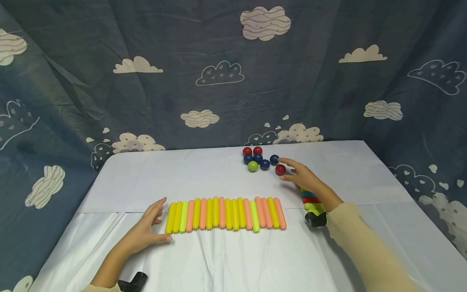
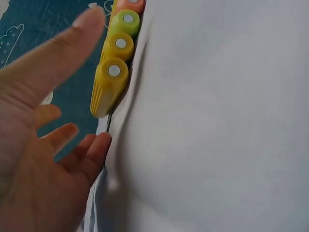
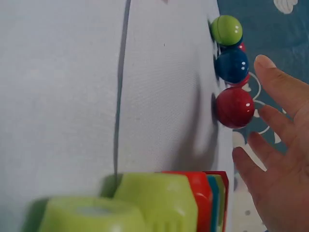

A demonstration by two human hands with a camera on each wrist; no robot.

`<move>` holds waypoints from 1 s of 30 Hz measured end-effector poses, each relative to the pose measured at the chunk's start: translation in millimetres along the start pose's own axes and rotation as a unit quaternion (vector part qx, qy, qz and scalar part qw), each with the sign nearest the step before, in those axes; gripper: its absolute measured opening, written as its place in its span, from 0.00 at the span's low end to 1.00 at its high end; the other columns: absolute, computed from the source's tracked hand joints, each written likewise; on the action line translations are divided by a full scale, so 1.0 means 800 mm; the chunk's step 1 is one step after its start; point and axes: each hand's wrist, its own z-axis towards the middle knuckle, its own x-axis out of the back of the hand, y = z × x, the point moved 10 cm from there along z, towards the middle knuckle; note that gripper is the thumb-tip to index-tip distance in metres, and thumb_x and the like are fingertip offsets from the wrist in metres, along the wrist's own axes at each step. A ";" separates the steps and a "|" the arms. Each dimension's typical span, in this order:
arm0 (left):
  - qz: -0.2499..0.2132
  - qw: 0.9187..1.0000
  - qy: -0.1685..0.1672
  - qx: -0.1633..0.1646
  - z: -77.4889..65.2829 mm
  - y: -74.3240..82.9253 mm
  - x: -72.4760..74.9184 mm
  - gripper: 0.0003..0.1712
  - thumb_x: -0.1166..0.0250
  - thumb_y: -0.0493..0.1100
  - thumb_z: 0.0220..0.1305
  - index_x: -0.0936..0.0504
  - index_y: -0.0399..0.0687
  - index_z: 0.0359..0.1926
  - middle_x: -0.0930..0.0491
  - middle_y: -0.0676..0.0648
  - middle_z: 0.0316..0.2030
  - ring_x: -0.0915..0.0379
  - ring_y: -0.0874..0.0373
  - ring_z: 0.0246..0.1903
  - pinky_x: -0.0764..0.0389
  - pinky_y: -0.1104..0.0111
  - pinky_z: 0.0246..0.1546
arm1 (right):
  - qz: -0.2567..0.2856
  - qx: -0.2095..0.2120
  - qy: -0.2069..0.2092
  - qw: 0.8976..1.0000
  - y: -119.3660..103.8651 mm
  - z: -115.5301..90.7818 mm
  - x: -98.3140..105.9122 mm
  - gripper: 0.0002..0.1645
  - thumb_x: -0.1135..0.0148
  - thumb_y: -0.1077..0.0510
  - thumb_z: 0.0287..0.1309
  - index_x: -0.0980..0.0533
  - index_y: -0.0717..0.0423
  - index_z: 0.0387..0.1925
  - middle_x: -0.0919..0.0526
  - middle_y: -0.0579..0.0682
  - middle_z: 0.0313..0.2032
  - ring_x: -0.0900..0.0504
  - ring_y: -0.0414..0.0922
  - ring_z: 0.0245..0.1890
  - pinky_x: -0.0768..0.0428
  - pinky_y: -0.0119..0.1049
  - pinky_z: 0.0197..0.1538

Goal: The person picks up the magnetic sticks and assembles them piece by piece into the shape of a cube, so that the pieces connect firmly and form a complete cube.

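A row of yellow, salmon and lime sticks (image 1: 222, 213) lies side by side across the middle of the white table. My left hand (image 1: 146, 229) is beside the row's left end, thumb and fingers spread; in the left wrist view the nearest yellow stick (image 2: 110, 87) lies beyond the thumb with nothing gripped. My right hand (image 1: 304, 175) reaches over the back right, its fingers apart around the side of a shiny red ball (image 1: 280, 169). In the right wrist view that red ball (image 3: 235, 107) sits just off the fingertips, near a blue ball (image 3: 231, 65) and a green ball (image 3: 227, 30).
More red, blue and green balls (image 1: 257, 158) cluster at the table's back edge. Under the right forearm lie lime, red and blue pieces (image 1: 311, 200), partly hidden. A dark cloud-patterned cloth (image 1: 219, 97) hangs behind the white table (image 1: 219, 259).
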 end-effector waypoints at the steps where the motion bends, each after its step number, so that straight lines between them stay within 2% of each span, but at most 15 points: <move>1: 0.005 1.000 -0.003 0.000 0.001 0.000 -0.003 0.62 0.26 0.54 0.38 0.54 0.48 0.69 0.56 0.37 0.65 0.38 0.39 0.53 0.33 0.52 0.50 | 0.005 -0.002 -0.003 1.000 0.002 0.001 -0.002 0.37 0.38 0.58 0.54 0.41 0.53 0.64 0.42 0.58 0.63 0.45 0.58 0.62 0.41 0.53 0.58; 9: 0.059 0.998 -0.015 -0.012 0.009 0.002 -0.013 0.55 0.29 0.57 0.41 0.45 0.41 0.66 0.47 0.41 0.64 0.41 0.45 0.55 0.34 0.53 0.52 | -0.016 -0.043 -0.006 0.999 0.014 0.002 -0.007 0.32 0.39 0.59 0.55 0.36 0.52 0.61 0.37 0.60 0.60 0.38 0.59 0.58 0.35 0.54 0.54; 12: 0.064 0.998 -0.015 -0.012 0.010 0.004 -0.013 0.50 0.29 0.51 0.45 0.44 0.42 0.66 0.46 0.41 0.63 0.39 0.46 0.53 0.33 0.53 0.50 | -0.033 -0.057 -0.004 0.998 0.017 0.003 -0.009 0.30 0.39 0.58 0.55 0.34 0.52 0.60 0.34 0.60 0.57 0.33 0.57 0.53 0.32 0.51 0.53; 17: 0.071 0.997 -0.019 -0.009 0.011 0.004 -0.012 0.43 0.37 0.34 0.46 0.43 0.43 0.66 0.45 0.41 0.63 0.47 0.43 0.59 0.39 0.49 0.54 | -0.046 -0.074 0.004 0.996 0.021 0.003 -0.009 0.28 0.39 0.57 0.55 0.32 0.51 0.58 0.30 0.59 0.53 0.30 0.54 0.48 0.28 0.47 0.50; 19: 0.088 0.996 -0.009 -0.012 0.012 0.005 -0.010 0.40 0.39 0.33 0.48 0.41 0.42 0.65 0.43 0.41 0.62 0.46 0.43 0.60 0.40 0.49 0.55 | -0.040 -0.076 0.006 0.996 0.022 0.002 -0.007 0.28 0.38 0.56 0.55 0.33 0.52 0.58 0.30 0.59 0.53 0.29 0.55 0.48 0.27 0.47 0.49; 21: 0.110 0.994 0.009 -0.012 0.013 0.007 -0.006 0.35 0.39 0.34 0.53 0.38 0.41 0.63 0.37 0.40 0.59 0.40 0.45 0.56 0.36 0.50 0.52 | -0.030 -0.078 0.010 0.996 0.022 0.000 -0.005 0.30 0.38 0.55 0.54 0.34 0.53 0.59 0.31 0.59 0.54 0.29 0.56 0.48 0.27 0.47 0.48; 25: 0.147 0.988 0.047 0.010 0.013 0.011 0.008 0.28 0.39 0.34 0.55 0.32 0.38 0.58 0.28 0.39 0.49 0.30 0.47 0.48 0.29 0.54 0.46 | -0.012 -0.073 0.023 0.997 0.020 -0.003 0.002 0.31 0.39 0.55 0.55 0.36 0.54 0.60 0.31 0.59 0.54 0.29 0.56 0.50 0.27 0.48 0.49; 28: 0.166 0.984 0.063 0.015 0.010 0.022 0.020 0.25 0.40 0.30 0.55 0.30 0.35 0.56 0.26 0.37 0.46 0.30 0.44 0.47 0.30 0.52 0.46 | 0.005 -0.058 0.039 0.998 0.013 -0.004 0.009 0.31 0.38 0.55 0.54 0.36 0.55 0.59 0.31 0.59 0.54 0.28 0.55 0.50 0.28 0.48 0.50; 30: 0.168 0.983 0.076 0.007 0.008 0.032 0.028 0.25 0.40 0.29 0.55 0.29 0.35 0.55 0.26 0.37 0.46 0.30 0.43 0.47 0.29 0.52 0.46 | 0.022 -0.036 0.049 0.998 0.002 -0.004 0.014 0.31 0.38 0.56 0.54 0.37 0.57 0.59 0.31 0.59 0.54 0.29 0.55 0.51 0.29 0.47 0.50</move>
